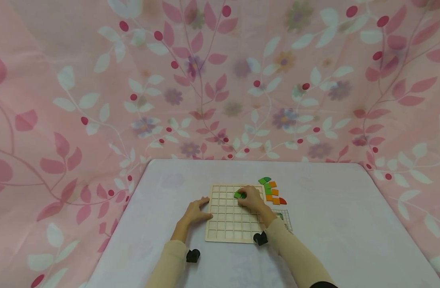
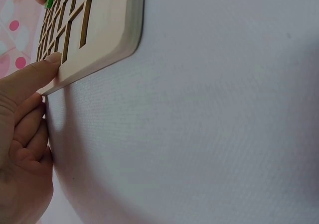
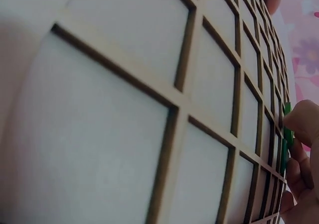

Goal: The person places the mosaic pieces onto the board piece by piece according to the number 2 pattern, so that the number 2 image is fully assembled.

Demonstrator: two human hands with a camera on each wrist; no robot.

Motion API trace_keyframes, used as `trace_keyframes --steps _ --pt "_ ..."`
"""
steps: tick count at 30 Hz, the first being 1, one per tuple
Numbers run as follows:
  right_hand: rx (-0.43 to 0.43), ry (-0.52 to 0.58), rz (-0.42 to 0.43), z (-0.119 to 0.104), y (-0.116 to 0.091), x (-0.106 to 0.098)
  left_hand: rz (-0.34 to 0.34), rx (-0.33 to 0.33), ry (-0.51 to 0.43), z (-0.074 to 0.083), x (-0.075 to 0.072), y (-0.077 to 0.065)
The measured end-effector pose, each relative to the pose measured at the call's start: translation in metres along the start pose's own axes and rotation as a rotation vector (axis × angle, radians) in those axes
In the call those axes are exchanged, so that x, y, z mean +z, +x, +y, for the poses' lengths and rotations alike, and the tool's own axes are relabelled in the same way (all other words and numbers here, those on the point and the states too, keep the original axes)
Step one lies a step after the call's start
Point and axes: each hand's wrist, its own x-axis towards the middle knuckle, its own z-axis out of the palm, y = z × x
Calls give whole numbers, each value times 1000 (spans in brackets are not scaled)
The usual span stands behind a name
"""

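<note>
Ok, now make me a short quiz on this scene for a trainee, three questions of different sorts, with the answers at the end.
1. True or false: the left hand is touching the grid board.

2. Where do the orange pieces lie, as the person sees it?
A) along the board's left edge
B) by the board's right edge
C) along the board's near edge

3. Which hand is handling a green piece, and over which half of the board, near or far?

Key
1. True; its thumb rests on the wooden rim.
2. B.
3. The right hand, over the far half.
</note>
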Motion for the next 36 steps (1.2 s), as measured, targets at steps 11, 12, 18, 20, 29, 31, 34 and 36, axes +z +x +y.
trace_keyframes --steps 11,12,18,20,29,31,34,36 --pt "-17 -127 -74 -3 2 -1 2 -6 0 1 -1 0" --pt "-7 -121 -76 -4 2 -2 0 -10 1 0 -2 0" --pt "54 -79 -49 -5 1 0 -4 -8 10 -4 0 1" --pt "52 -85 -21 -5 0 2 -3 0 11 -4 1 1" --pt "-184 30 321 19 -13 0 7 -6 -1 -2 1 1" --pt "-176 70 379 27 -18 -8 3 -5 0 -3 2 1" --pt "-83 76 403 37 -29 -24 3 -3 3 -3 2 2" --pt "-34 30 434 45 -37 -33 4 -6 3 -3 2 2"
